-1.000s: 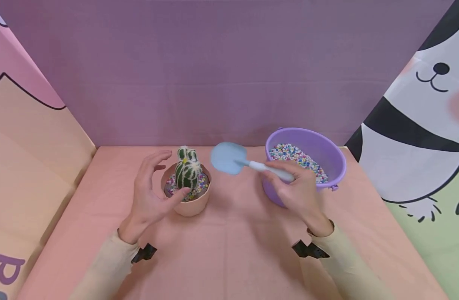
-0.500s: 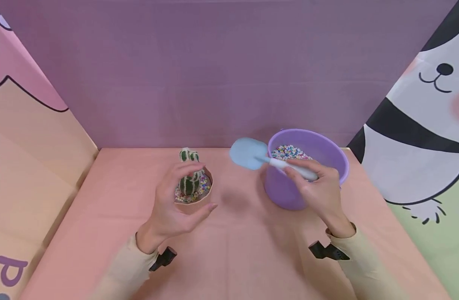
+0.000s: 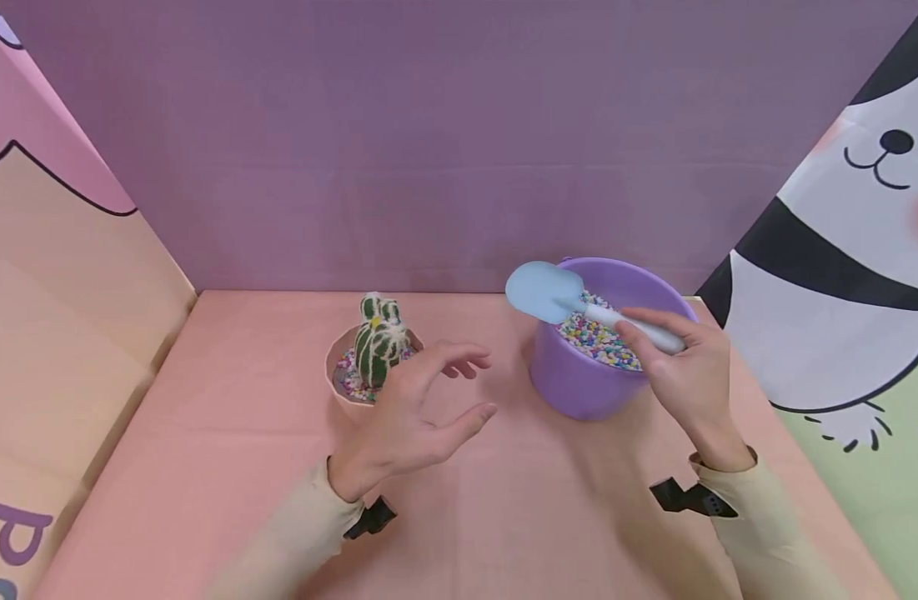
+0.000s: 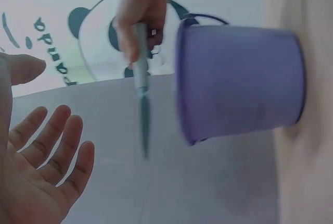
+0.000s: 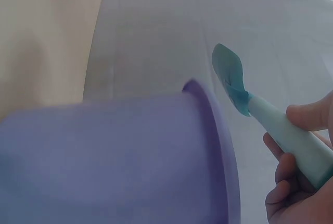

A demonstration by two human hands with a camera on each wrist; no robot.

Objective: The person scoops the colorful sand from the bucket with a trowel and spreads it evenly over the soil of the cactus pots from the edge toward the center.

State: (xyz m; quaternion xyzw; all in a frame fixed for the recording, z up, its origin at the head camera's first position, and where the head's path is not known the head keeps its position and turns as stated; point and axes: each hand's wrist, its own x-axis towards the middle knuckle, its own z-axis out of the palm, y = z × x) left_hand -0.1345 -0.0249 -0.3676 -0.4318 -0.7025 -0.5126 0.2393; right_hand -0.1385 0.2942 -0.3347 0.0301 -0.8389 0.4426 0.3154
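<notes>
My right hand grips the white handle of a toy shovel with a light blue blade. The shovel hangs over the left rim of a purple bucket, which holds many small coloured beads. In the right wrist view the blade shows nothing on it. Between the pot and the bucket hovers my left hand, its fingers loosely bent and holding nothing. Behind it stands a pale pot with a green cactus set in coloured beads; the hand hides part of the pot's front.
A pink cloth covers the table. A purple backdrop rises behind it. Printed sheets flank both sides, with a panda on the right one.
The left hand has moved right, away from around the cactus pot toward the bucket. The right hand has carried the shovel to the right, over the bucket's rim.
</notes>
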